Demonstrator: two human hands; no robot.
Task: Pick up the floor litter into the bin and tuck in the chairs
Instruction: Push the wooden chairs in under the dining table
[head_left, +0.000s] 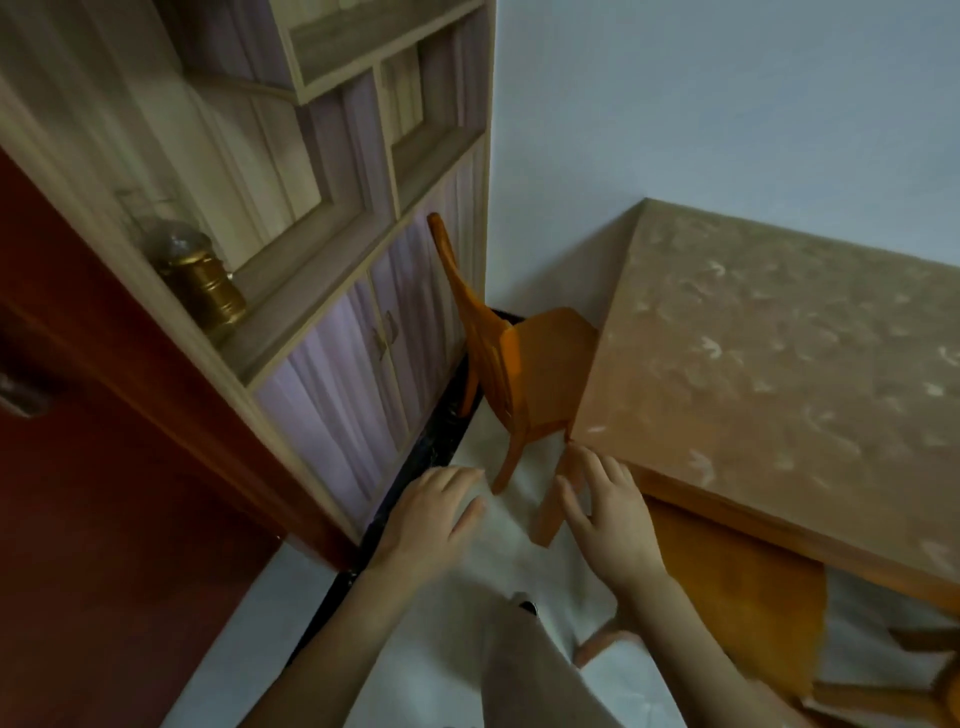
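While left hand (434, 512) and right hand (605, 519) hover, chair (519, 353) abuts table (779, 338)

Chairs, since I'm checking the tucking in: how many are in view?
2. Far chair: at the table's end, beside the cabinet. Near chair: under the table, lower right. Wooden bars beyond may be a third.

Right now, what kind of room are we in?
Most likely a home dining corner. There is a cloth-covered table against the wall, an orange wooden chair at its corner, and a shelved wooden cabinet holding a brass canister.
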